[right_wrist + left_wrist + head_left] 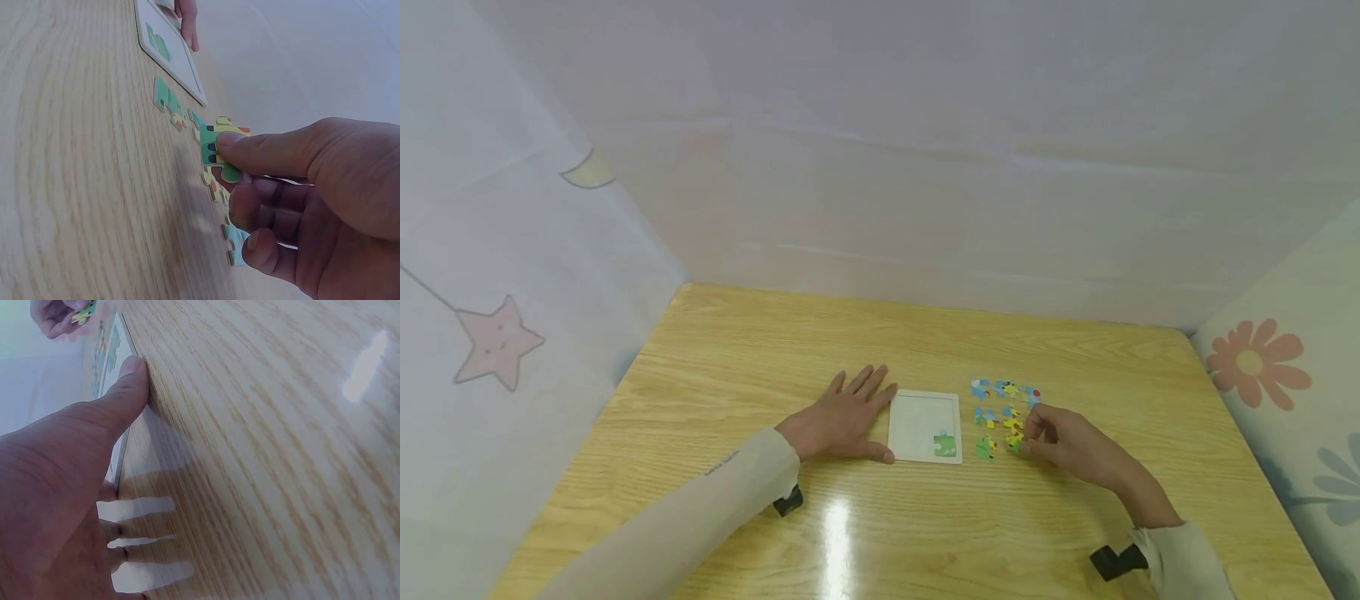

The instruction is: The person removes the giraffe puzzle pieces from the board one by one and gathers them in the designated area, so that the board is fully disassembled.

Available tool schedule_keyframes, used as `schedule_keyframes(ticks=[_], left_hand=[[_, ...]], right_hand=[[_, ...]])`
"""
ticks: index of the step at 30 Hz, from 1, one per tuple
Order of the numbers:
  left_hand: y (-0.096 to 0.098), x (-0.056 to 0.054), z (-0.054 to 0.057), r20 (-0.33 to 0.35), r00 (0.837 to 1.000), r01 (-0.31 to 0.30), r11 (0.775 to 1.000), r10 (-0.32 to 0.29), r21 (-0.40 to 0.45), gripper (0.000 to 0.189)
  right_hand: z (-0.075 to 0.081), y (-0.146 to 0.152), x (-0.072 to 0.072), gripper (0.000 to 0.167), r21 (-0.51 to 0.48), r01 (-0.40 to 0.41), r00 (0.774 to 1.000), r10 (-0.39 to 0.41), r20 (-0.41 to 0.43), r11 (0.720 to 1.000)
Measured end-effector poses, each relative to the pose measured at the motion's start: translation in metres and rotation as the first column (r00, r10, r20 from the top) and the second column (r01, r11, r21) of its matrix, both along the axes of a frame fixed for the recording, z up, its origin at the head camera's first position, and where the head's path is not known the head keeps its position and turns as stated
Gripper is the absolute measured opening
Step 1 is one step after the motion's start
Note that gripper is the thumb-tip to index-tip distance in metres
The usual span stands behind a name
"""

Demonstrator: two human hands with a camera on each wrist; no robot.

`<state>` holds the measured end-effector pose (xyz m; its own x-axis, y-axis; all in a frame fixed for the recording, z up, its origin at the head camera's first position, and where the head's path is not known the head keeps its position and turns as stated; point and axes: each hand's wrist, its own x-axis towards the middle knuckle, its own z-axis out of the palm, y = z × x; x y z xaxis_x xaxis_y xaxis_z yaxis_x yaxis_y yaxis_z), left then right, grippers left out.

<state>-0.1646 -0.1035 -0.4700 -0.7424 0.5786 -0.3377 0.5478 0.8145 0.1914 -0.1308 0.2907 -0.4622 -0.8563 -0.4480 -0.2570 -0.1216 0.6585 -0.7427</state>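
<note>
My left hand lies spread on the table, thumb and index fingertip at the left edge of a square white puzzle tray. One green puzzle piece sits in the tray's near right corner. Between thumb and fingers my right hand pinches a green and yellow puzzle piece, held above the table in the right wrist view. Beside and beyond that hand lie more loose pieces, among them a green piece and a blue and white piece.
The loose pieces lie in rough rows right of the tray on a wooden table. A pale cloth backdrop rises behind the table and along both sides, with a printed star at left and a flower at right.
</note>
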Motion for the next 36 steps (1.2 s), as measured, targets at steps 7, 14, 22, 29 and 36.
schedule_keyframes(ticks=[7,14,22,29,36], left_hand=[[-0.001,0.0,-0.001,-0.003,1.0,0.001,1.0,-0.001,0.011,0.111],[-0.002,0.0,-0.001,-0.001,1.0,-0.001,1.0,0.001,0.019,0.112],[-0.002,0.0,-0.003,-0.004,1.0,-0.003,1.0,0.003,0.024,0.112],[-0.002,-0.001,-0.003,-0.007,1.0,-0.003,1.0,0.003,0.026,0.112],[-0.002,0.0,-0.003,-0.001,1.0,0.002,0.999,-0.002,0.034,0.111]], right_hand=[[-0.002,-0.002,0.001,0.015,0.001,-0.033,0.999,0.033,-0.029,0.999],[-0.009,-0.002,0.0,0.012,0.025,-0.026,0.997,0.028,-0.078,0.999],[-0.011,-0.006,0.0,0.014,0.04,-0.018,0.997,0.021,-0.073,0.999],[-0.01,-0.01,-0.002,0.011,0.095,0.001,0.992,0.011,-0.123,0.996],[-0.008,-0.025,-0.005,0.014,0.084,-0.002,0.991,0.013,-0.133,0.996]])
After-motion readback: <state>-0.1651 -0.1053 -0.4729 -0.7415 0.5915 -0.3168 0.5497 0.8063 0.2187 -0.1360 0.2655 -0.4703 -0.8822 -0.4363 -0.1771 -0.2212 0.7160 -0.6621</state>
